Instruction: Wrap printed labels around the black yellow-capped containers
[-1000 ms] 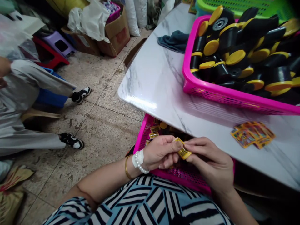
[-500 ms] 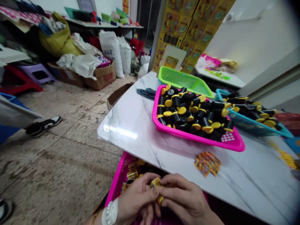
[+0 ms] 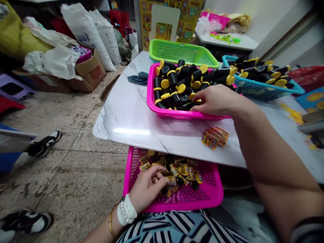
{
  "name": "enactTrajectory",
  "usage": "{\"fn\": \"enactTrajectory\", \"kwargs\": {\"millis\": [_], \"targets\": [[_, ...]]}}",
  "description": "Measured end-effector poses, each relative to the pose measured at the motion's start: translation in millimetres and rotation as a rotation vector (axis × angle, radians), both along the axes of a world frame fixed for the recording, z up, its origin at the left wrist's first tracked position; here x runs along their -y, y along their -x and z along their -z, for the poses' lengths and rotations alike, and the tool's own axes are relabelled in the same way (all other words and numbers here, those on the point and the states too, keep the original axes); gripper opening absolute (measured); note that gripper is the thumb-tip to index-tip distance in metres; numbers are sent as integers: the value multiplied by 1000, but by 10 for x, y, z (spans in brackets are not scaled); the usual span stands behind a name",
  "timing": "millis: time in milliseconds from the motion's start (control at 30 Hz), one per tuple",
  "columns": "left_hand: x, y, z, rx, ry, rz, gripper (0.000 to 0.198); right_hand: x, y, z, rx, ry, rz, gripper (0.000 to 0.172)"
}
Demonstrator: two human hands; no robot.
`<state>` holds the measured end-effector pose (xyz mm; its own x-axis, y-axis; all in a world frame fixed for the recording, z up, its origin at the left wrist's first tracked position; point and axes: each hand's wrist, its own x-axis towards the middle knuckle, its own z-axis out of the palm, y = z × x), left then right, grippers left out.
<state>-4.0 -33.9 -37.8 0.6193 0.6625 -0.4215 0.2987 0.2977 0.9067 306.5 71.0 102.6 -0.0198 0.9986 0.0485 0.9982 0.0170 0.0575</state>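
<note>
Over the lower pink basket (image 3: pixel 210 199), my left hand (image 3: pixel 149 185) is open, its fingers loosely curled and the thumb apart. Nothing shows in its grasp. Just beside its fingertips lie several yellow-labelled canisters (image 3: pixel 184 168) in that basket. My right hand (image 3: pixel 217 99) reaches into the upper pink basket (image 3: pixel 174 114), which is heaped with black canisters (image 3: pixel 173 78) with yellow caps. Its thumb and fingers close around one canister near the front rim; the other fingers are partly hidden. A small stack of printed stickers (image 3: pixel 215 137) lies on the table under my right forearm.
A green basket (image 3: pixel 182 50) and a blue basket (image 3: pixel 268 89) of similar canisters stand on the marble-patterned table (image 3: pixel 113 118). A dark cloth (image 3: pixel 138 78) lies left of the upper basket. Boxes, sacks (image 3: pixel 86 37) and another person's shoe (image 3: pixel 45 143) are on the floor.
Both hands were together on a small yellow-labelled item. They have parted: my right hand has moved up into the upper basket, my left lowered over the lower basket. The view has tilted down.
</note>
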Motion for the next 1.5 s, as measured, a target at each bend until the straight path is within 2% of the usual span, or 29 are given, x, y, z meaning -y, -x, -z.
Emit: {"fn": "enactTrajectory", "kwargs": {"millis": [133, 267, 400, 467, 567, 667, 700, 767, 833, 933, 1033, 1167, 1300, 1333, 1400, 1467, 1500], "targets": [[-19, -52, -61, -77, -93, 67, 29, -75, 97, 20, -46, -49, 18, 42], [-82, -124, -147, -33, -165, 79, 25, -68, 117, 7, -77, -147, 48, 31], [-210, -192, -273, 94, -231, 49, 28, 267, 42, -12, -94, -290, 81, 14], [-285, -259, -376, 154, -240, -14, 29, 552, 53, 102, -357, -501, 147, 14], [-402, -428, -552, 229, -229, -118, 35, 974, 277, 420, -766, -699, 235, 31], [-535, -630, -649, 320, -310, -142, 50, 1246, 689, 726, -989, -655, 192, 26], [-580, -685, -654, 333, -389, -132, 45, 1295, 802, 800, -1001, -615, 145, 24], [-671, -759, -629, 319, -592, -123, 25, 1358, 902, 905, -931, -588, 62, 27], [-761, -797, -570, 251, -797, -138, 16, 1425, 825, 981, -761, -647, 58, 31], [-873, -854, -443, 110, -1008, -98, 25, 1583, 572, 1106, -421, -659, 150, 35], [-926, -967, -320, 4, -1088, 1, 40, 1747, 466, 1233, -174, -560, 166, 36], [-911, -1074, -261, -80, -1136, 51, 59, 1849, 568, 1276, -225, -544, 48, 40], [-773, -907, -350, 0, -1099, -31, 68, 1846, 548, 1232, -348, -525, 27, 40], [-708, -826, -382, 41, -1047, -67, 63, 1842, 520, 1229, -348, -518, 30, 36], [-546, -661, -428, 94, -883, -126, 41, 1833, 475, 1236, -325, -515, 26, 22], [-368, -539, -436, 111, -649, -104, 19, 1814, 471, 1248, -313, -529, 14, 8], [-286, -505, -421, 104, -508, -74, 14, 1800, 486, 1251, -305, -544, 10, 4]]}}
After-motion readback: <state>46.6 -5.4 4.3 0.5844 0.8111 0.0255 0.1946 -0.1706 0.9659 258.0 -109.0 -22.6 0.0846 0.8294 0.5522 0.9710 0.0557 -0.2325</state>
